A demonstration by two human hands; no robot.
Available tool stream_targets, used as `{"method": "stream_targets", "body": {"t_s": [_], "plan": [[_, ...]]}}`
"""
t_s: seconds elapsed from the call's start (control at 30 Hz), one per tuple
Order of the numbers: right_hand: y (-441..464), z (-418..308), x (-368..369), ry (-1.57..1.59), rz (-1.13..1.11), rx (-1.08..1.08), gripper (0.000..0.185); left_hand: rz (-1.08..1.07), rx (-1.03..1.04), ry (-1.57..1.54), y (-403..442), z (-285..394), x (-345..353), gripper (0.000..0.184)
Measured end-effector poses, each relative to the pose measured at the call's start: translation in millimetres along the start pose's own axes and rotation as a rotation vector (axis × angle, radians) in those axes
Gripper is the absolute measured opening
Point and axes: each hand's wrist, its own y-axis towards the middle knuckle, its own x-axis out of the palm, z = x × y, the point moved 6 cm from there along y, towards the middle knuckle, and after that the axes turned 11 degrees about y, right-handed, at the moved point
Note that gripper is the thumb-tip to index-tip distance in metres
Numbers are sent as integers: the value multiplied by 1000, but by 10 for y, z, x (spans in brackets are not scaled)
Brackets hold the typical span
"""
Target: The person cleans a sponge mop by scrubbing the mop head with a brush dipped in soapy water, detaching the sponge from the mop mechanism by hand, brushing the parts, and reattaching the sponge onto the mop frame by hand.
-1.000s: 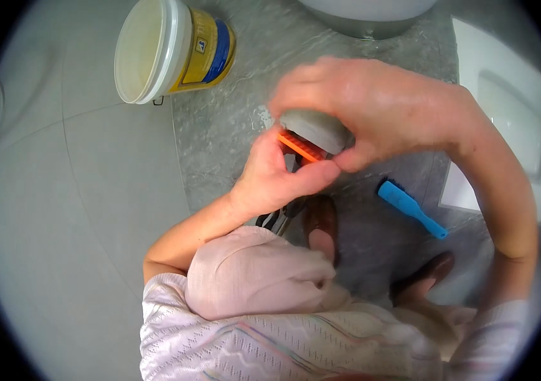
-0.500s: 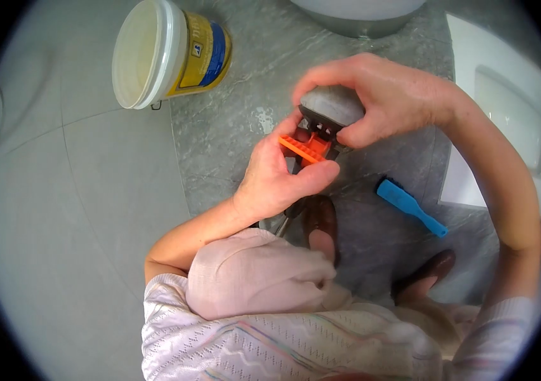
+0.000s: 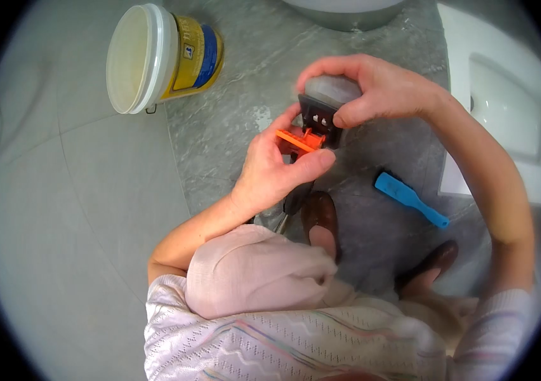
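My right hand (image 3: 378, 89) is closed around a grey, rounded mop head (image 3: 330, 91), fingers over its far side and thumb on its near edge. The head's dark plate (image 3: 318, 117) faces me, with small pale fittings showing on it. Below it, my left hand (image 3: 277, 165) grips the mop's orange toothed clip (image 3: 300, 140), thumb pressed near its right end. A dark shaft (image 3: 296, 198) runs down from there toward my lap, beside my brown shoe. My left fingers behind the clip are partly hidden.
A blue-handled brush (image 3: 413, 200) lies on the grey tiled floor to the right. Farther right is a white basin-like fixture (image 3: 461, 82). An uncovered yellow and blue bucket (image 3: 197, 54) lies upper left, and a round white object (image 3: 346, 16) stands at the top.
The mop head has tilted back in my right hand, so more of its dark plate shows. The orange clip has turned slightly. My view has shifted a little.
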Motion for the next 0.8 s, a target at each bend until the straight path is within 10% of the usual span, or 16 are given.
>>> {"method": "stream_targets", "body": {"t_s": [0.63, 0.8], "plan": [[21, 394, -127, 410, -73, -35, 68, 224, 157, 447, 87, -191, -9, 57], [43, 361, -120, 46, -60, 140, 55, 199, 162, 449, 108, -182, 14, 57]]}}
